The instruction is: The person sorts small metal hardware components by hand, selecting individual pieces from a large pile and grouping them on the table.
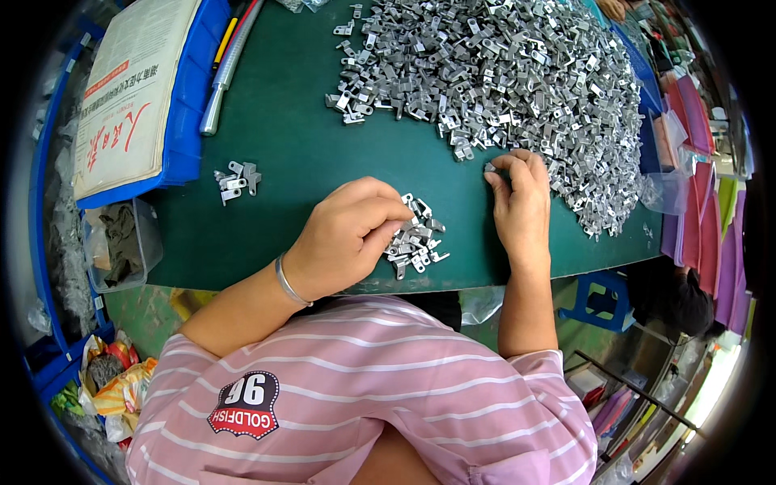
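The left hand [343, 234] is resting on the dark green tabletop [291, 137], fingers curled together over a small cluster of silver stamped metal brackets [416, 242] — apparently keeping sorted pieces gathered. The right hand [517, 202] is pinching one small silver bracket [490, 167] between its fingertips at the edge of the large heap of identical silver brackets [517, 73], within easy reach. A third small group of brackets [236, 181] is lying well apart, near the blue plastic bin [190, 121].

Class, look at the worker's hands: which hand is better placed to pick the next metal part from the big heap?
Probably the right hand: its fingertips already touch the edge of the big heap, while the left hand rests over the small pile.
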Demonstrator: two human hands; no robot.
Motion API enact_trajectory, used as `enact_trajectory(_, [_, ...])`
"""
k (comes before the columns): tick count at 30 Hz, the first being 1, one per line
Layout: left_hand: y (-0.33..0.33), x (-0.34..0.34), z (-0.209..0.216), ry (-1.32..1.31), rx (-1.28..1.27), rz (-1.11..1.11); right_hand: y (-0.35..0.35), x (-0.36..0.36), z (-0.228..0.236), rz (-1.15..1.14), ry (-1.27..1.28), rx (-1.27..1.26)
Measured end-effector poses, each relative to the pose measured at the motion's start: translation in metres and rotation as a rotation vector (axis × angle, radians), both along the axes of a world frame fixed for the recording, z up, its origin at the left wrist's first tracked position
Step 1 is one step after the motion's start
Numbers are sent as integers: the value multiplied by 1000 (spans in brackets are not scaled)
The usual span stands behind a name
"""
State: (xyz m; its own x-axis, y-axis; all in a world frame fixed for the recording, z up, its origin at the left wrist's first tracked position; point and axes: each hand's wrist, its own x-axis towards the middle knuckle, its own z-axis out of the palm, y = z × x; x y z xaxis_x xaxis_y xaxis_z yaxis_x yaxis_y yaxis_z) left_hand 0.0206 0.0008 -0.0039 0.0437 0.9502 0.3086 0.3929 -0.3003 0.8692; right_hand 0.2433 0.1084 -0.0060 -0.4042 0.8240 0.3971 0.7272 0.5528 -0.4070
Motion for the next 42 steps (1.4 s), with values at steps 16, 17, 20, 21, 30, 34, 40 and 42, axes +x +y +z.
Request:
enact_trajectory(16, [-2,2,4,-155,1,18,-44,-23,0,424,1127,-954])
enact_trajectory(17, [-2,2,3,-157,16,5,-45,-25,0,433,1110,-943])
enact_trajectory(20, [-1,1,4,-117,46,10,-49,-29,2,459,1061,-928])
enact_trajectory(21, [-1,0,4,-103,62,12,-49,-30,2,455,1063,-941])
enact_trajectory(30, [-1,1,5,-91,64,99,-52,-33,6,375,1145,-1120])
enact_trajectory(34, [-2,1,6,-92,39,92,-52,-30,7,379,1134,-1133])
enact_trajectory(40, [0,-6,-2,-278,44,108,-18,-18,6,36,499,-480])
enact_trajectory(42, [1,-15,0,-310,101,169,-2,-21,10,67,247,-256])
